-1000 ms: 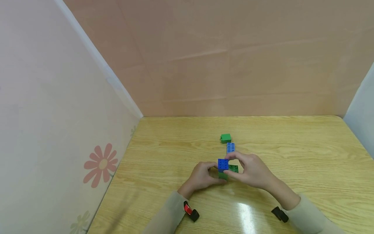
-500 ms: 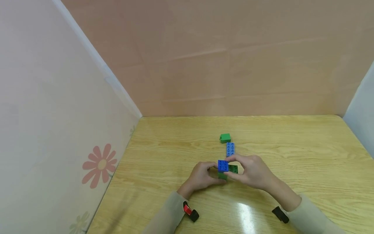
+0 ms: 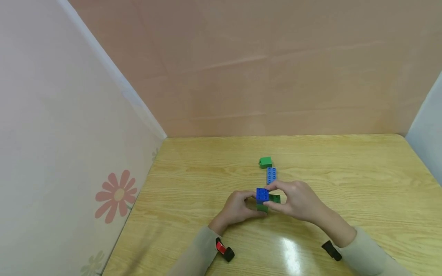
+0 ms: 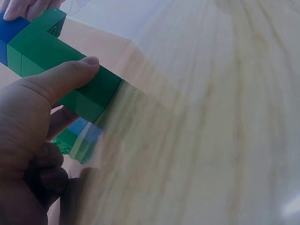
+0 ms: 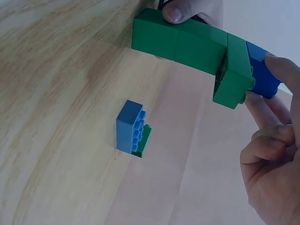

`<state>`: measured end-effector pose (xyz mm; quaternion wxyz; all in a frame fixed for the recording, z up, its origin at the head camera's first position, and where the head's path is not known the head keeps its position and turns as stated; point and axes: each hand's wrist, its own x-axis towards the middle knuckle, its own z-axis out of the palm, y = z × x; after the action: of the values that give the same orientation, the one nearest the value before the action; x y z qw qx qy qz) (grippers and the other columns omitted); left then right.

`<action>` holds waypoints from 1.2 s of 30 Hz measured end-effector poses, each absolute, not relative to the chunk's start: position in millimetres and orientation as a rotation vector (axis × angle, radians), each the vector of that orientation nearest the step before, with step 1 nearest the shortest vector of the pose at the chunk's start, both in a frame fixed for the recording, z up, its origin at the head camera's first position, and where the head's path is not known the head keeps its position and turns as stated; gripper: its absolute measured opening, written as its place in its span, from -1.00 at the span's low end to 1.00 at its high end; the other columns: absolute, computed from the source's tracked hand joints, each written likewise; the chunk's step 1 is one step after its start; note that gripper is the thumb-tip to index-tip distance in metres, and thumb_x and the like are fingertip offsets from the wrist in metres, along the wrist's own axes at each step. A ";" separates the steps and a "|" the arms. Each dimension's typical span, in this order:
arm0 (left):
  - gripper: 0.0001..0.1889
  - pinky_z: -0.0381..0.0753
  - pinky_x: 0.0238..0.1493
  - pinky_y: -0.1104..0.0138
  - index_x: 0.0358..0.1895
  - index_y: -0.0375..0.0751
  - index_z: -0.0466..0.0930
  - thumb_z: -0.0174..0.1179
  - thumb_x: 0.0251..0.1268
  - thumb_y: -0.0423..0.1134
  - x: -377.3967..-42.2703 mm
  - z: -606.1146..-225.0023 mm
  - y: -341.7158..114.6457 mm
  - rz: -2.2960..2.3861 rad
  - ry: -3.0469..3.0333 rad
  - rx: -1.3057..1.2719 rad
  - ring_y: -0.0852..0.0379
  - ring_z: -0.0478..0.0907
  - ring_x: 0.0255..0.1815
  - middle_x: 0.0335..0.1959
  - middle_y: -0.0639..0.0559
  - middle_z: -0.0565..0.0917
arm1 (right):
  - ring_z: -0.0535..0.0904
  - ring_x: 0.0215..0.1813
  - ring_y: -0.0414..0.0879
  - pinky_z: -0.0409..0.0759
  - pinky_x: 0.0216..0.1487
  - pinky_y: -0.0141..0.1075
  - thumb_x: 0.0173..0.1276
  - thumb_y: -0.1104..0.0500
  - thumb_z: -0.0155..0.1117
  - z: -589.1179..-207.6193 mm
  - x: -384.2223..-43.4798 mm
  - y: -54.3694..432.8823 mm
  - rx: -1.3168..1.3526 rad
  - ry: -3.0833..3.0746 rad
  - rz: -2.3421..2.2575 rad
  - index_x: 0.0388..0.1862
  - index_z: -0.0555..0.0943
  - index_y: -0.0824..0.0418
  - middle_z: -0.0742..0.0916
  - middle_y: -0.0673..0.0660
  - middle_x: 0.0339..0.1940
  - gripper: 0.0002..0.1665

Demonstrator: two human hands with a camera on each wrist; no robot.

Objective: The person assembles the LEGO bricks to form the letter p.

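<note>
A tower of green bricks stands upright on the table with a dark blue brick [image 3: 262, 194] on top. Under the blue brick lies a longer green brick [image 5: 233, 77] that juts out to one side, to the right in the head view. Two green blocks stacked below it make up the base. My left hand [image 3: 236, 207] grips the lowest green brick [image 4: 91, 98], its thumb flat against the side. The blue brick is pinched between the thumb and fingers of my right hand [image 3: 300, 201], and it sits against the green brick beneath.
Behind the tower a light blue brick [image 3: 271, 175] with several studs lies on the wooden table [image 3: 207, 161]. Just beyond it a loose green brick [image 3: 265, 162] rests on its side. A wall with printed flowers [image 3: 119, 194] borders the table at left; a plain panel [image 3: 221, 76] closes the back.
The head view drifts very slightly. Both hands keep their hold, and the tower and loose bricks stay in place.
</note>
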<state>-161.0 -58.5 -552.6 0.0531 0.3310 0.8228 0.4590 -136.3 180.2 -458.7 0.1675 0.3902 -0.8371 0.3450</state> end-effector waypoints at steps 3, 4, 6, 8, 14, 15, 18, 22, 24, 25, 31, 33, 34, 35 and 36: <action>-0.64 0.56 0.11 0.42 -0.02 0.11 0.77 0.61 0.11 -0.05 -161.4 -552.9 -59.0 1.388 2.512 1.001 0.45 0.60 0.09 -0.05 0.45 0.74 | -0.02 -0.66 -0.64 0.15 -0.65 -0.59 0.11 0.10 0.68 -459.2 -136.6 180.2 1.091 -2.413 0.997 -0.06 0.71 0.05 0.84 0.01 -0.20 -0.57; -0.64 0.56 0.10 0.42 -0.02 0.11 0.77 0.62 0.10 -0.04 -161.5 -553.5 -59.1 1.386 2.515 1.000 0.45 0.60 0.09 -0.05 0.45 0.74 | -0.02 -0.66 -0.64 0.16 -0.64 -0.58 0.11 0.09 0.68 -459.4 -136.6 180.3 1.084 -2.424 1.003 -0.06 0.70 0.05 0.84 0.00 -0.20 -0.57; -0.64 0.56 0.10 0.43 -0.02 0.12 0.77 0.62 0.10 -0.05 -161.4 -553.9 -59.4 1.382 2.519 0.998 0.45 0.59 0.10 -0.05 0.45 0.74 | -0.01 -0.66 -0.65 0.22 -0.62 -0.56 0.11 0.08 0.68 -459.5 -136.9 180.5 1.081 -2.441 1.015 -0.05 0.70 0.04 0.84 0.00 -0.18 -0.56; -0.63 0.56 0.11 0.43 -0.01 0.11 0.77 0.62 0.09 -0.06 -161.2 -554.2 -59.4 1.381 2.524 1.004 0.45 0.59 0.10 -0.04 0.44 0.74 | 0.02 -0.66 -0.64 0.33 -0.57 -0.53 0.13 0.07 0.68 -459.4 -137.3 180.6 1.083 -2.447 1.019 -0.04 0.70 0.03 0.84 -0.01 -0.17 -0.56; -0.62 0.57 0.09 0.43 -0.01 0.10 0.77 0.63 0.08 -0.07 -160.2 -553.3 -60.0 1.389 2.517 1.011 0.46 0.60 0.08 -0.04 0.41 0.75 | 0.04 -0.57 -0.54 0.29 -0.55 -0.49 0.19 -0.05 0.63 -459.5 -140.8 182.9 1.079 -2.440 1.014 -0.03 0.74 0.04 0.82 -0.09 -0.15 -0.58; -0.61 0.57 0.09 0.43 0.00 0.10 0.77 0.63 0.08 -0.07 -160.1 -553.4 -60.0 1.394 2.511 1.010 0.46 0.60 0.08 -0.04 0.41 0.75 | 0.03 -0.56 -0.52 0.24 -0.56 -0.49 0.21 -0.05 0.62 -459.6 -142.2 183.7 1.070 -2.440 1.015 -0.03 0.74 0.03 0.82 -0.10 -0.15 -0.60; -0.60 0.57 0.12 0.41 0.01 0.10 0.76 0.63 0.08 -0.08 -159.9 -553.2 -59.8 1.414 2.487 1.006 0.45 0.60 0.10 -0.03 0.41 0.75 | 0.02 -0.57 -0.46 0.17 -0.59 -0.47 0.28 0.03 0.56 -460.2 -148.9 186.7 1.033 -2.449 1.023 -0.06 0.75 0.00 0.81 -0.11 -0.17 -0.72; -0.61 0.58 0.07 0.43 -0.01 0.11 0.76 0.64 0.07 -0.06 -159.9 -552.1 -59.4 1.412 2.492 0.981 0.45 0.61 0.06 -0.05 0.44 0.74 | 0.03 -0.60 -0.43 0.14 -0.60 -0.45 0.34 0.12 0.50 -463.5 -160.7 192.0 0.964 -2.497 1.033 -0.08 0.76 -0.03 0.80 -0.16 -0.20 -0.82; -0.62 0.58 0.01 0.44 -0.03 0.12 0.76 0.64 0.06 -0.06 -160.0 -551.3 -59.0 1.400 2.498 0.963 0.45 0.61 0.01 -0.07 0.45 0.74 | 0.02 -0.61 -0.41 0.14 -0.60 -0.44 0.37 0.11 0.49 -465.9 -165.9 195.0 0.930 -2.525 1.041 -0.08 0.76 -0.02 0.79 -0.19 -0.22 -0.84; -0.62 0.58 -0.01 0.45 -0.03 0.12 0.76 0.64 0.06 -0.06 -160.1 -550.9 -58.8 1.396 2.499 0.957 0.45 0.61 -0.01 -0.07 0.46 0.73 | 0.01 -0.62 -0.41 0.13 -0.61 -0.43 0.38 0.11 0.48 -467.2 -168.2 196.5 0.913 -2.540 1.049 -0.08 0.77 -0.01 0.78 -0.19 -0.23 -0.84; -0.63 0.57 -0.03 0.46 -0.05 0.12 0.77 0.64 0.06 -0.05 -160.8 -549.5 -57.7 1.382 2.503 0.935 0.42 0.62 -0.04 -0.08 0.47 0.73 | 0.00 -0.66 -0.39 0.14 -0.65 -0.41 0.44 0.04 0.43 -474.5 -181.8 202.8 0.845 -2.623 1.054 -0.03 0.77 0.05 0.77 -0.16 -0.28 -0.80; -0.63 0.57 -0.06 0.47 -0.05 0.13 0.77 0.64 0.05 -0.04 -160.7 -549.9 -57.6 1.383 2.501 0.931 0.39 0.62 -0.08 -0.09 0.48 0.73 | 0.03 -0.67 -0.37 0.16 -0.64 -0.38 0.46 0.00 0.42 -476.7 -186.1 203.6 0.822 -2.657 1.036 -0.01 0.76 0.06 0.78 -0.13 -0.24 -0.77; -0.63 0.56 -0.09 0.47 -0.05 0.14 0.77 0.64 0.05 -0.04 -160.6 -550.2 -57.7 1.383 2.500 0.931 0.38 0.62 -0.11 -0.09 0.49 0.73 | 0.04 -0.67 -0.36 0.18 -0.63 -0.36 0.46 -0.02 0.42 -478.1 -188.5 204.0 0.811 -2.676 1.024 -0.01 0.76 0.07 0.79 -0.11 -0.22 -0.75; -0.63 0.56 -0.09 0.47 -0.05 0.14 0.77 0.64 0.06 -0.04 -160.6 -550.7 -57.8 1.385 2.497 0.930 0.37 0.62 -0.11 -0.09 0.49 0.72 | 0.06 -0.67 -0.34 0.21 -0.62 -0.34 0.46 -0.03 0.41 -479.3 -190.9 204.1 0.800 -2.694 1.013 0.00 0.76 0.09 0.80 -0.08 -0.19 -0.72; -0.63 0.56 -0.10 0.47 -0.05 0.14 0.77 0.64 0.06 -0.04 -160.4 -551.2 -58.0 1.387 2.493 0.928 0.36 0.62 -0.12 -0.09 0.49 0.72 | 0.08 -0.67 -0.32 0.25 -0.59 -0.31 0.46 -0.04 0.41 -480.9 -193.5 204.2 0.790 -2.710 1.003 0.01 0.76 0.11 0.80 -0.04 -0.16 -0.70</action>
<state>-160.4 -58.0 -551.2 0.0705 0.3085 0.8289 0.4612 -193.5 204.2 -480.9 0.0727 0.2631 -0.9023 0.3338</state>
